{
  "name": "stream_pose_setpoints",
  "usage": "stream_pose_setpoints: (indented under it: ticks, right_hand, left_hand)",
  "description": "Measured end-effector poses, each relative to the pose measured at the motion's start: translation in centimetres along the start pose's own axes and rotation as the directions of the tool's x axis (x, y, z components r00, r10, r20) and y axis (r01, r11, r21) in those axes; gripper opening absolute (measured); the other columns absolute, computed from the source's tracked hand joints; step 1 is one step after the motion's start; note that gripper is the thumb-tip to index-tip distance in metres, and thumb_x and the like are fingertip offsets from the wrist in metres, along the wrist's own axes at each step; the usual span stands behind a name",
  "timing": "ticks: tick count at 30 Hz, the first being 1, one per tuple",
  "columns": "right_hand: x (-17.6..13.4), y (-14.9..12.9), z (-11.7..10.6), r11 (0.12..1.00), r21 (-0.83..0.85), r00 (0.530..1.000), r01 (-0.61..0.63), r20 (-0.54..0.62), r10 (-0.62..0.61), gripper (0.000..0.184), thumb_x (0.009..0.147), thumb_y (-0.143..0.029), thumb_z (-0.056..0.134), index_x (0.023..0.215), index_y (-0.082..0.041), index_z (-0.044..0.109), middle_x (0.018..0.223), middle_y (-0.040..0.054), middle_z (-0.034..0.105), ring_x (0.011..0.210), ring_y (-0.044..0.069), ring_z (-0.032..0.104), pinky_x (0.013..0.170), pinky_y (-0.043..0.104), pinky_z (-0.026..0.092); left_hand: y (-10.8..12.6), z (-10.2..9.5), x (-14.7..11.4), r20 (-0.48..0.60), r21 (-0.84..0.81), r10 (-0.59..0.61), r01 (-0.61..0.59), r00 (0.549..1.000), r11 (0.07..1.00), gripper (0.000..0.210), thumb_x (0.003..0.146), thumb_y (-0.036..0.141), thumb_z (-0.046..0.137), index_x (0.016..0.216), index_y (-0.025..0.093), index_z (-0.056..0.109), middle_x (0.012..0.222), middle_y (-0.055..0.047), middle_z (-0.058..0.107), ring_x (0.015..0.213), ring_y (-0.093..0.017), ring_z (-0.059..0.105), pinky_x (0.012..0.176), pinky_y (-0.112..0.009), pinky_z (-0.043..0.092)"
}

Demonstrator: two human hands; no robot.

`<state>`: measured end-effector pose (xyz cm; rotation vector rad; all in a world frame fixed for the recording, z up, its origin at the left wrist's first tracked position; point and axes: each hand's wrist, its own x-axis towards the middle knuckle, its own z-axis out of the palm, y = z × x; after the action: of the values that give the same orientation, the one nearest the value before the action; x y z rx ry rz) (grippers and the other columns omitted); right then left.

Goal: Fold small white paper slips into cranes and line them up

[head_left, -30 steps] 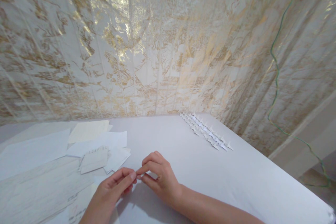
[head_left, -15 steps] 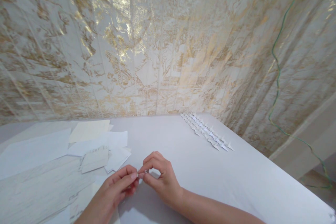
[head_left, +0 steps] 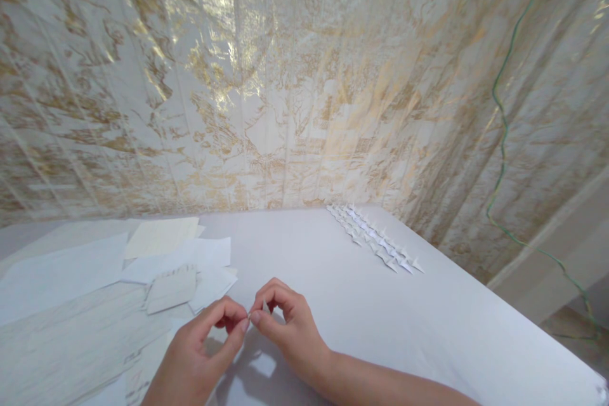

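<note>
My left hand [head_left: 202,355] and my right hand [head_left: 284,325] meet fingertip to fingertip just above the white table [head_left: 451,330] near its front edge. Together they pinch a tiny folded piece of white paper [head_left: 264,307], of which only a small point shows between the fingers. Both hands have their fingers curled around it. A row of several small folded white paper pieces [head_left: 373,238] lies on the table at the far right, well away from my hands.
Loose sheets of white and cream paper [head_left: 176,257] lie spread on the left half of the table, with a small stack [head_left: 171,288] close to my left hand. A gold-patterned wall stands behind. A green cord [head_left: 499,133] hangs down at the right.
Both hands have lifted slightly and the fingers have curled more; the tip of the paper piece now shows between the fingers of my right hand.
</note>
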<state>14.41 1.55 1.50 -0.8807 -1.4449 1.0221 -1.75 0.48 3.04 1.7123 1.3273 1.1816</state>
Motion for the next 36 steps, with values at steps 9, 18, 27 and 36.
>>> stream_pose_setpoints:
  ticks: [9,18,27,36]
  right_hand:
    - [-0.1,0.0,0.5,0.993,0.090,0.997,-0.075,-0.018,0.077,0.028,0.079,-0.041,0.077,0.065,-0.021,0.063,0.070,-0.0006,0.055,0.071,0.018,0.047,0.075,0.034,0.039]
    - [0.2,1.7,0.6,0.935,0.312,0.986,-0.166,0.039,0.162,0.037,0.075,-0.056,0.080,0.086,-0.023,0.070,0.075,-0.0009,0.059,0.069,0.016,0.050,0.071,0.031,0.040]
    - [0.6,1.5,-1.0,0.938,-0.104,0.937,0.331,0.152,-0.314,0.015,0.092,-0.016,0.058,0.091,-0.021,0.072,0.098,0.0065,0.065,0.093,0.018,0.062,0.083,0.028,0.048]
    - [0.6,1.4,-0.5,0.997,0.040,0.997,0.062,0.043,-0.063,0.007,0.079,-0.020,0.072,0.074,-0.019,0.068,0.086,0.0023,0.065,0.081,0.016,0.060,0.074,0.027,0.046]
  left_hand:
    - [-0.1,-0.1,0.0,-0.024,0.169,0.231,-0.224,0.973,0.960,0.016,0.080,0.035,0.062,0.066,0.028,0.058,0.067,0.005,0.057,0.070,-0.019,0.054,0.072,-0.027,0.039]
    - [-0.6,0.4,0.0,0.101,-0.169,-0.182,0.198,0.978,0.966,0.033,0.080,0.054,0.064,0.065,0.024,0.061,0.062,0.005,0.055,0.065,-0.017,0.050,0.065,-0.027,0.037]
    - [-3.2,-0.4,1.2,0.178,-0.242,-0.327,0.364,0.928,0.900,0.035,0.075,0.055,0.068,0.065,0.023,0.062,0.065,0.004,0.056,0.070,-0.017,0.051,0.069,-0.026,0.038]
    - [-2.4,0.1,0.3,0.149,-0.228,-0.307,0.335,0.940,0.914,0.033,0.079,0.054,0.060,0.066,0.023,0.059,0.065,0.005,0.054,0.068,-0.017,0.050,0.065,-0.026,0.037]
